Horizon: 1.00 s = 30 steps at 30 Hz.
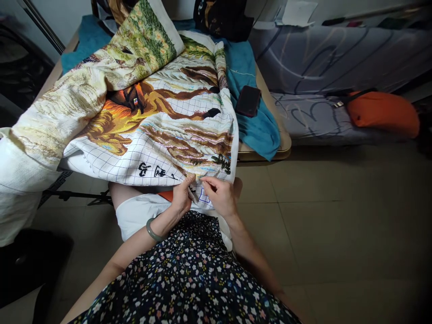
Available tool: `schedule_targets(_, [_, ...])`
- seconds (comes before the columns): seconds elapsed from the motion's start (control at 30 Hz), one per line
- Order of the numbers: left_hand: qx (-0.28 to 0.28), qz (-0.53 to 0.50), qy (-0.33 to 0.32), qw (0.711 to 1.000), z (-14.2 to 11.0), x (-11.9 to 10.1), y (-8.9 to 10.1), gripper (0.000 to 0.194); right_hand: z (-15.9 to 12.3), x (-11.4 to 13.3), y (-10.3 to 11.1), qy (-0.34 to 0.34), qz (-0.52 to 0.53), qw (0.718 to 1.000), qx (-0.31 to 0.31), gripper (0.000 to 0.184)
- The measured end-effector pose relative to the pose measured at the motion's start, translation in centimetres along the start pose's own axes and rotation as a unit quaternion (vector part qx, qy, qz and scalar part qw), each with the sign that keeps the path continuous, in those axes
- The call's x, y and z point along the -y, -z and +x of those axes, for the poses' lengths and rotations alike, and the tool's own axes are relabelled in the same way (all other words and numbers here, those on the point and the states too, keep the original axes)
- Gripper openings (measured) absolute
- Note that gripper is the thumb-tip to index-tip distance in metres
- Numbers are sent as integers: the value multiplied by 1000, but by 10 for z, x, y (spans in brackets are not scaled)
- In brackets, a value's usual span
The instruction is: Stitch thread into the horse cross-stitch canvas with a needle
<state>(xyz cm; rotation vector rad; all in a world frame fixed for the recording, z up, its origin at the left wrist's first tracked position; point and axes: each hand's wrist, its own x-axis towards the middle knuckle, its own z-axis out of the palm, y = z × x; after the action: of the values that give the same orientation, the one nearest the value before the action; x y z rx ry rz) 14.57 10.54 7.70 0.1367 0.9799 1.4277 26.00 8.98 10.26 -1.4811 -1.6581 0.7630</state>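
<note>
Seen from above, at lower centre of the frame: left hand (182,196) and right hand (220,196) side by side, both pinching the near hem of a large cross-stitch canvas (162,121). Left fingers closed narrowly on the cloth edge, thumb up against the gridded white border; right thumb and forefinger nipped tight on the same edge just to the right, perhaps on a needle or thread, too small to tell. Between the two hands, a small stretch of unstitched grid. Canvas spilling from the grip upward and leftward across the middle and upper left of the frame, worked in orange, brown and green, black characters near the hem just left of the left hand. On the left wrist, a green bangle (152,232). Beneath the canvas, a teal cloth (259,130) over a table (283,146); on it, right of the canvas, a dark phone (248,101). At far right, an orange cushion (383,114). Along the bottom, a floral dress (192,279).
</note>
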Motion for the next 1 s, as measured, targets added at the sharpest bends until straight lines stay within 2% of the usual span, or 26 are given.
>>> schedule_targets(0.17, [-6,6,-4,1000,1,1,0,33,1,4,0,25,-63,998,-15,24])
schedule_targets(0.33, [-5,15,13,1000,0,0,1,35,0,10,-11,24,-143,988,-47,22])
schedule_targets(0.4, [-6,19,20,1000,0,-1,0,35,-2,10,-18,2,-117,992,-54,19])
schedule_targets(0.5, [-4,32,18,999,1,-3,0,34,-5,8,-24,-34,-20,997,-63,16])
schedule_targets(0.7, [-34,54,-2,998,5,-3,-1,35,-7,2,-26,-90,119,988,-50,13])
schedule_targets(0.87, [-44,54,-15,997,5,-3,-4,35,-8,-1,-31,-125,172,975,-64,15])
schedule_targets(1.0, [-46,57,-22,997,5,-3,-5,36,-10,-3,-35,-125,179,973,-74,15])
